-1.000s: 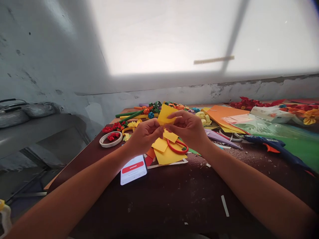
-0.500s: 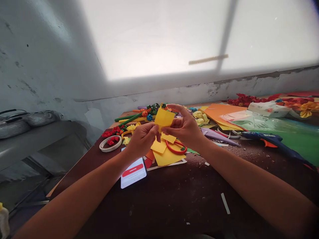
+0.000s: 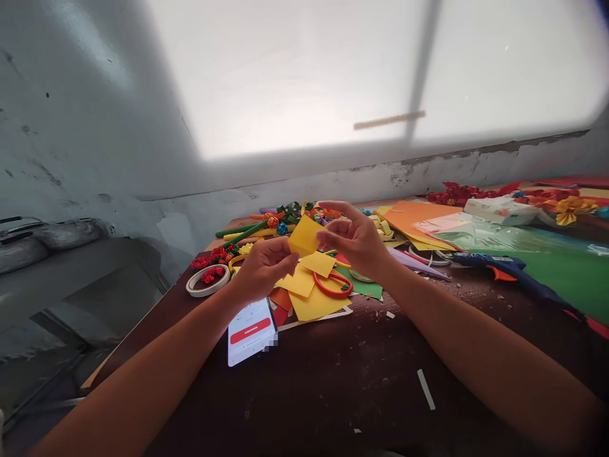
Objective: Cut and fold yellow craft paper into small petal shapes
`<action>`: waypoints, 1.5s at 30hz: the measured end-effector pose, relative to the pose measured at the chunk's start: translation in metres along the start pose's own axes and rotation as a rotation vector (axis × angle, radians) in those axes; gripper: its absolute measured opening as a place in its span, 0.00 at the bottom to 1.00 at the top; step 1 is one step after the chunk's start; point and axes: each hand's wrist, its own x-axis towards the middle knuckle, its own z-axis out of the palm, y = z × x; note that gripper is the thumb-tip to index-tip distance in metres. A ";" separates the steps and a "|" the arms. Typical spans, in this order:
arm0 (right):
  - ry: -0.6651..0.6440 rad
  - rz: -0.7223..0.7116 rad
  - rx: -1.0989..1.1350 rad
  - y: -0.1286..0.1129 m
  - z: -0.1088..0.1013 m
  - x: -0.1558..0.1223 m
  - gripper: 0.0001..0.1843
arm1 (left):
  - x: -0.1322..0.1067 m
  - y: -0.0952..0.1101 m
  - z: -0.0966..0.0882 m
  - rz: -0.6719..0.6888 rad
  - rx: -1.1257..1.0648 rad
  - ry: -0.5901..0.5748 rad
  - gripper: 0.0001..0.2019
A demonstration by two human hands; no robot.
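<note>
Between my hands, above the dark table (image 3: 333, 387), is a small square of yellow paper (image 3: 304, 235), tilted with a corner pointing up. My left hand (image 3: 264, 270) pinches its lower left edge. At its right corner the thumb and fingers of my right hand (image 3: 354, 240) close on the paper. More yellow paper pieces (image 3: 316, 306) lie beneath, some overlapping. Scissors with red handles (image 3: 333, 293) rest on them, their blades hidden. Close below my left hand a phone (image 3: 252, 333) lies with its screen lit.
A roll of white tape (image 3: 202, 291) with red paper flowers sits at left. Behind are green rolled stems (image 3: 238, 231) and coloured flowers. To the right lie a purple paper cone (image 3: 419, 265), a dark blue glue gun (image 3: 518, 270), orange sheets (image 3: 419, 219) and a tissue pack (image 3: 499, 209).
The yellow square has turned so that its corner points up, and my right hand's grip has moved to its right corner. The view has shifted slightly.
</note>
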 end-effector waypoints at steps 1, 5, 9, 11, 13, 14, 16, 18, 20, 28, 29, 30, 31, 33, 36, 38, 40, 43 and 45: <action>-0.008 -0.008 -0.024 0.001 0.001 0.000 0.30 | 0.000 0.000 -0.001 0.012 0.041 -0.009 0.16; -0.085 0.035 -0.067 0.002 0.008 -0.004 0.30 | 0.001 0.002 -0.003 0.043 0.133 0.167 0.14; -0.186 -0.026 -0.116 -0.003 0.008 -0.011 0.40 | 0.002 0.002 -0.007 0.041 0.047 0.213 0.12; -0.214 -0.174 -0.195 -0.004 0.005 -0.013 0.40 | 0.002 0.000 -0.011 0.034 -0.026 0.169 0.12; -0.235 -0.364 -0.315 -0.003 0.000 -0.013 0.27 | 0.001 -0.001 -0.014 0.023 -0.121 0.120 0.12; -0.246 -0.443 -0.376 -0.003 -0.002 -0.013 0.19 | 0.001 -0.001 -0.015 0.013 -0.171 0.100 0.12; -0.273 -0.530 -0.474 -0.001 -0.004 -0.013 0.12 | 0.001 0.001 -0.016 -0.013 -0.266 0.088 0.14; -0.297 -0.538 -0.523 0.000 -0.004 -0.014 0.14 | 0.001 0.003 -0.016 -0.037 -0.338 0.099 0.15; -0.285 -0.528 -0.545 0.001 -0.003 -0.014 0.14 | 0.001 0.006 -0.015 -0.049 -0.364 0.096 0.17; -0.251 -0.387 -0.438 -0.006 0.003 -0.014 0.08 | 0.001 0.005 -0.010 -0.061 -0.219 0.078 0.22; -0.228 -0.341 -0.401 -0.006 0.004 -0.013 0.07 | 0.001 0.005 -0.009 -0.051 -0.208 0.079 0.22; -0.196 -0.286 -0.364 -0.005 0.004 -0.012 0.08 | 0.001 0.004 -0.009 -0.038 -0.188 0.082 0.22; -0.156 -0.225 -0.330 -0.003 0.005 -0.012 0.09 | 0.000 0.004 -0.009 -0.026 -0.161 0.083 0.22; -0.078 -0.101 -0.282 0.000 0.006 -0.011 0.13 | -0.001 0.005 -0.008 -0.007 -0.109 0.090 0.21; -0.001 -0.001 -0.255 0.002 0.009 -0.011 0.15 | -0.003 0.007 -0.005 0.006 -0.072 0.110 0.21; 0.032 -0.005 -0.262 0.002 0.011 -0.012 0.14 | -0.004 0.009 -0.002 -0.001 -0.111 0.103 0.19; 0.065 -0.020 -0.267 0.001 0.012 -0.013 0.14 | -0.005 0.010 0.003 -0.017 -0.175 0.077 0.18; 0.077 -0.025 -0.227 0.001 0.015 -0.014 0.12 | -0.005 0.012 0.010 -0.019 -0.227 0.077 0.23; 0.054 -0.017 -0.139 0.001 0.016 -0.014 0.11 | -0.005 0.012 0.013 -0.006 -0.239 0.105 0.22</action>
